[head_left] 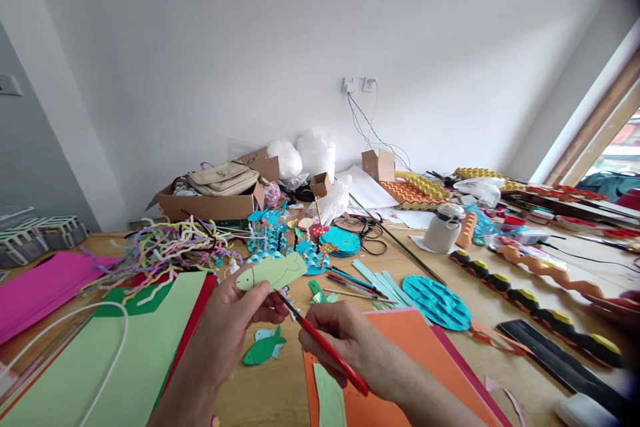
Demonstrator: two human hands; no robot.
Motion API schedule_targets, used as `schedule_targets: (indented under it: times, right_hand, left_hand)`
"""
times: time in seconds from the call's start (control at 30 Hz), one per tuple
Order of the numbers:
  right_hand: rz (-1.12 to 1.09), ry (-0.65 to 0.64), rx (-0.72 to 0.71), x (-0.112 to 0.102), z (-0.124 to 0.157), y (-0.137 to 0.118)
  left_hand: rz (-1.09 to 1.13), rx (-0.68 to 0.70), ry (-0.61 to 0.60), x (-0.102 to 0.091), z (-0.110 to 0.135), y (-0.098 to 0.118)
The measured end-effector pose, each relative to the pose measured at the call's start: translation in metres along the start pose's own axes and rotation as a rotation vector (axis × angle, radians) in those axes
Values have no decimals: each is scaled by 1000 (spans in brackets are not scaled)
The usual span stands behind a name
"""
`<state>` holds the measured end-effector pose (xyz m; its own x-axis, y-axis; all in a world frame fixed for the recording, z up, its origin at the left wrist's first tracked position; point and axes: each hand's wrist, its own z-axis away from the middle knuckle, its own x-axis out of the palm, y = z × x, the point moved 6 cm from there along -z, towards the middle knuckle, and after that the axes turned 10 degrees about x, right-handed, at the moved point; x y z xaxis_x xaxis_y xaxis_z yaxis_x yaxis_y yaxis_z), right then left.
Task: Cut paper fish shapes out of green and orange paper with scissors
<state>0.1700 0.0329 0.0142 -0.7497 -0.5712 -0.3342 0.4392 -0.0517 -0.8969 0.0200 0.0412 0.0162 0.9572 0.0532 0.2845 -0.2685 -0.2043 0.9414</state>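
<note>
Between the fingers and thumb of my left hand (240,317) is a light green paper piece (280,271) with a fish outline drawn on it. My right hand (345,337) grips red-handled scissors (325,343), whose blades reach the lower edge of that paper near my left fingers. Part of the blades is hidden behind the fingers. On the table below lies a green paper fish (261,349) with a pale blue one partly under it. Another light green strip with pencil lines (330,397) rests on orange paper (390,367) beneath my right wrist.
Light green sheets (100,353) and a pile of pipe cleaners (175,250) lie left. Blue textured discs (436,302), pens (355,282) and painted egg-carton strips (530,303) lie right. A cardboard box with a bag (210,203) and a white jar (444,228) stand farther back.
</note>
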Motion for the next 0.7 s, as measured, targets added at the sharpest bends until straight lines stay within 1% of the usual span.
schedule_targets:
  times: [0.2, 0.4, 0.7]
  right_hand:
    - [73, 25, -32, -1, 0, 2]
    - [85, 33, -55, -2, -1, 4]
    - [102, 46, -70, -4, 3, -1]
  left_hand:
    - [2, 1, 8, 1, -1, -1]
    - [-4, -5, -13, 2, -2, -4]
    - [-21, -18, -12, 6, -2, -1]
